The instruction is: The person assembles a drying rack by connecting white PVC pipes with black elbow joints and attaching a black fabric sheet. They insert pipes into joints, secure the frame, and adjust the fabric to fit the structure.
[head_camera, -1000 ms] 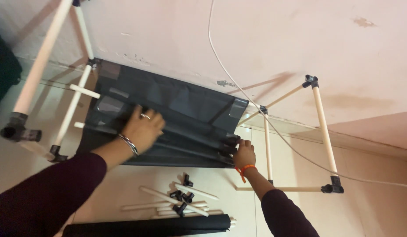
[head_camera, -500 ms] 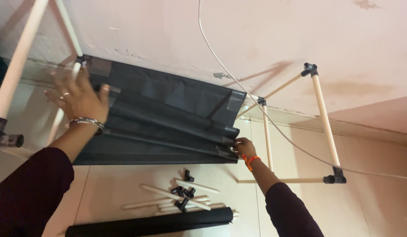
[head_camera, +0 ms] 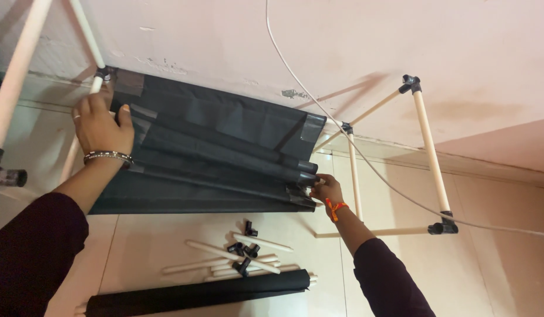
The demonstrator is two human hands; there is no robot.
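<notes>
Tiled floor [head_camera: 495, 276] below; we're gripping black fabric shelf [head_camera: 213, 152]: left hand [head_camera: 101, 126] fingers clasping its far-left edge, right hand [head_camera: 324, 189] pinching its right-end rod [head_camera: 304, 166], keeping it taut inside the pipe frame [head_camera: 427, 152].

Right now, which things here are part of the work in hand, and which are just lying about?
In hand:
- left hand on the black fabric sheet
- right hand at the sheet's rod ends
- pipe frame the sheet hangs in

Lying about:
- loose pipes on the floor
- loose black connectors
- rolled black fabric
- white cable
</notes>
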